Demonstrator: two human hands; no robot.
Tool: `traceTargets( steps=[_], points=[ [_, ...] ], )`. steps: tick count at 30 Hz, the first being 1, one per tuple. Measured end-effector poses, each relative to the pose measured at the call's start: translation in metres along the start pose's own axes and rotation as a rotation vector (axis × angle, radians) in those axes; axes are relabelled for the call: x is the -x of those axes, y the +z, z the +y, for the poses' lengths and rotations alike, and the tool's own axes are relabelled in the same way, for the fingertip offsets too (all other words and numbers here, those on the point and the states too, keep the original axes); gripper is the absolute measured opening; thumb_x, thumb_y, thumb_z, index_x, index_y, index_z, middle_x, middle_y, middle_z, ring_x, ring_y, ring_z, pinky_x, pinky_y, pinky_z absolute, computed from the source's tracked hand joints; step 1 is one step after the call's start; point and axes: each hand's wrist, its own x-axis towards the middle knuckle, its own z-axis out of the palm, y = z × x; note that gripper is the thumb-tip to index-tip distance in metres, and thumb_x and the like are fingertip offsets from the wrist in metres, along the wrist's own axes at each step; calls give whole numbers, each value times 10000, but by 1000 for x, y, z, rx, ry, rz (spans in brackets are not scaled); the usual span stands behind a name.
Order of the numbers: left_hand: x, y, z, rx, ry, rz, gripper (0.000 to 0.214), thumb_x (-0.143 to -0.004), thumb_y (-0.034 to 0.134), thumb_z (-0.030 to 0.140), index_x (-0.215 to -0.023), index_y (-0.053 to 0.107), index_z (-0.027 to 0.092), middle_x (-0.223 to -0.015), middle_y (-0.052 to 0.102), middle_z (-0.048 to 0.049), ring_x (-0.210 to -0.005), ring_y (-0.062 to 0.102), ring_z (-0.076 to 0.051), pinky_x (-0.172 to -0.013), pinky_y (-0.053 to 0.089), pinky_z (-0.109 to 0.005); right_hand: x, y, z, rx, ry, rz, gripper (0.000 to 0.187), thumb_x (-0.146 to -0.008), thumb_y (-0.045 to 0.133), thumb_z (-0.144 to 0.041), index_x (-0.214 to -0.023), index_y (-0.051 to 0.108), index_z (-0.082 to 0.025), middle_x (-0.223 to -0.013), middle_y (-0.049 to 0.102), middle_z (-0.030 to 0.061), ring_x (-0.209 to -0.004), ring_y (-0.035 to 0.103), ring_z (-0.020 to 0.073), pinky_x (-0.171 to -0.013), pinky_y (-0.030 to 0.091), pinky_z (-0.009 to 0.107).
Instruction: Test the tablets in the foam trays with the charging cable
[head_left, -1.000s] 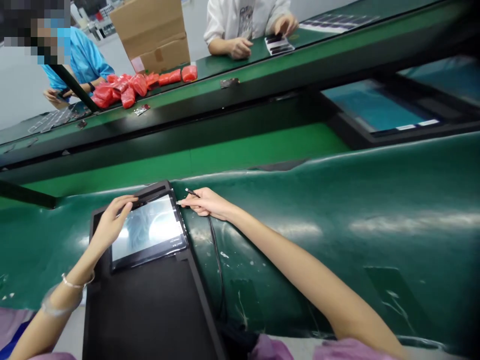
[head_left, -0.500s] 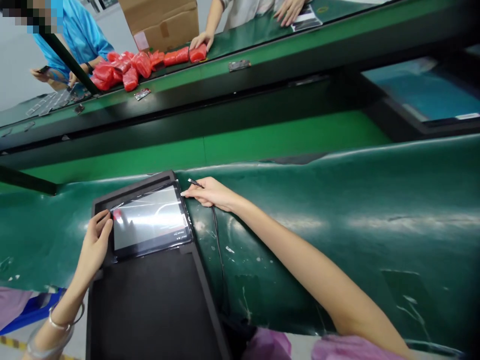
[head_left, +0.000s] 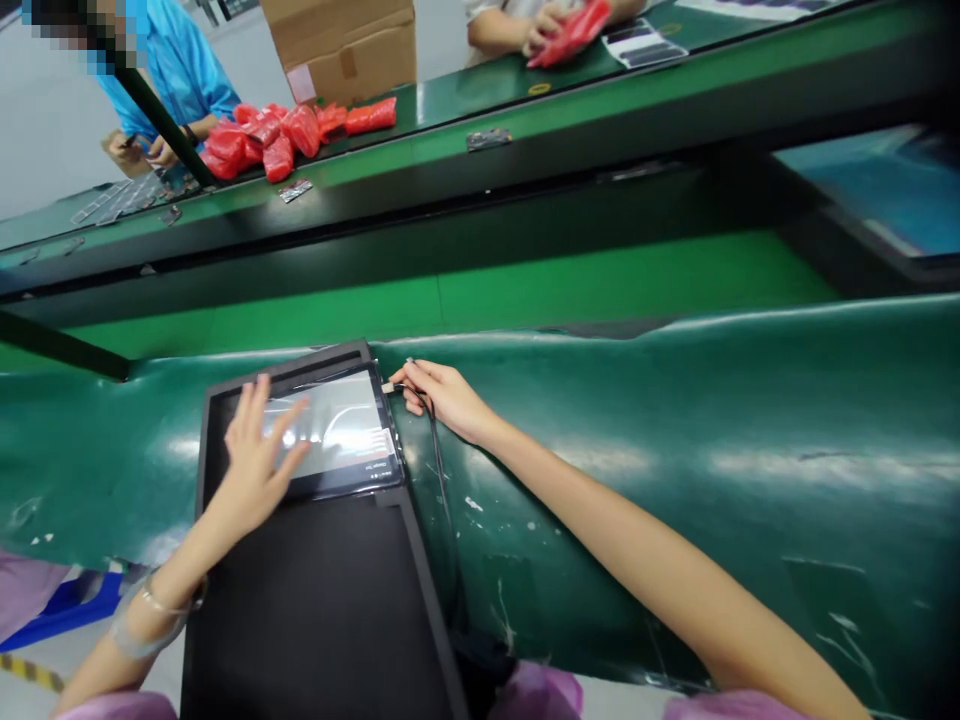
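A tablet [head_left: 341, 425] with a lit, pale screen lies in the upper part of a black foam tray [head_left: 315, 600]. My left hand [head_left: 259, 455] is over the tablet's left side, fingers spread, holding nothing; whether a fingertip touches the glass I cannot tell. At the tablet's right edge my right hand [head_left: 439, 395] pinches a black cable [head_left: 442, 480] near its plug. The light-coloured plug tip [head_left: 388, 387] meets that edge; how far it is inserted I cannot make out. A second connector end sticks up by my right fingers. The cable runs down beside the tray.
Beyond a green channel [head_left: 487, 295], a raised bench holds red wrapped packets [head_left: 277, 140] and a cardboard box [head_left: 345, 50]. A co-worker's hands hold a red packet [head_left: 574, 35]; another person in blue [head_left: 176, 65] is at the left. A dark post [head_left: 161, 115] slants at the left.
My left hand has left the tablet's left edge and moved over its screen, fingers spreading. My right hand's plug now meets the right edge. A co-worker has lifted a red packet.
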Motion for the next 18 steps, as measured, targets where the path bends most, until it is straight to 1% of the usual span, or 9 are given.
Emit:
traceTargets(
  steps=[1, 2, 4, 5, 7, 9, 10, 14, 18],
  points=[
    [-5, 4, 15, -30, 145, -49, 449, -1014, 486, 382, -1461, 488, 333, -1684, -23, -86, -1531, -19, -420, -1155, 145, -694, -1, -2, 0, -18, -12, 12, 397, -874, 674, -567, -848, 678, -170, -677, 516, -12, -578, 494, 127, -545, 391, 291],
    [-10, 9, 28, -50, 282, -96, 451, -1011, 503, 383, -1460, 489, 349, -1685, -10, -76, -1528, -35, -426, -1156, 139, -692, -2, -4, 1, -36, -20, 21, 398, -875, 671, -570, -842, 680, -173, -711, 542, -1, -620, 528, 135, -590, 417, 299],
    [-18, 16, 43, -80, 485, -157, 446, -999, 531, 419, -1441, 511, 367, -1678, 116, -65, -1529, -12, -420, -1171, 95, -679, -3, -5, 2, -64, -22, 31, 397, -874, 674, -570, -822, 680, -176, -753, 572, 12, -673, 559, 146, -654, 440, 309],
    [-21, 17, 45, -87, 538, -162, 425, -998, 530, 433, -1416, 540, 360, -1663, 191, -60, -1530, 17, -407, -1182, 68, -663, -4, -6, 2, -74, -19, 30, 397, -870, 682, -569, -814, 680, -176, -756, 578, 14, -676, 561, 147, -667, 442, 313],
    [-22, 14, 41, -71, 546, -131, 340, -1021, 482, 412, -1317, 624, 325, -1619, 318, -48, -1524, 100, -369, -1195, 46, -626, -4, -5, 2, -88, -6, 25, 401, -856, 701, -570, -803, 684, -173, -751, 584, 16, -664, 557, 147, -664, 441, 317],
    [-19, 6, 30, -19, 486, -81, 311, -1041, 432, 387, -1208, 675, 288, -1575, 399, -42, -1503, 174, -337, -1196, 68, -591, -5, -5, 2, -101, 6, 19, 409, -837, 721, -574, -788, 686, -169, -747, 590, 20, -653, 552, 148, -651, 438, 319],
    [-17, 2, 24, 8, 451, -65, 318, -1042, 423, 402, -1193, 675, 281, -1564, 412, -44, -1493, 195, -329, -1194, 82, -579, -5, -5, 1, -106, 14, 14, 410, -829, 729, -574, -784, 688, -168, -746, 595, 23, -653, 551, 150, -646, 438, 319],
    [-13, -13, 13, 65, 352, -59, 476, -999, 436, 572, -1364, 564, 293, -1620, 299, -76, -1502, 149, -351, -1185, 115, -576, -5, -4, -2, -119, 45, 5, 398, -812, 754, -561, -774, 680, -172, -751, 612, 32, -658, 549, 156, -633, 439, 314],
    [-26, -6, 19, 31, 353, -61, 497, -1005, 443, 543, -1439, 494, 307, -1648, 229, -79, -1516, 102, -359, -1188, 85, -589, -5, -4, -4, -112, 67, 11, 396, -815, 753, -559, -781, 667, -175, -758, 606, 30, -660, 550, 152, -627, 437, 306]
  ],
)
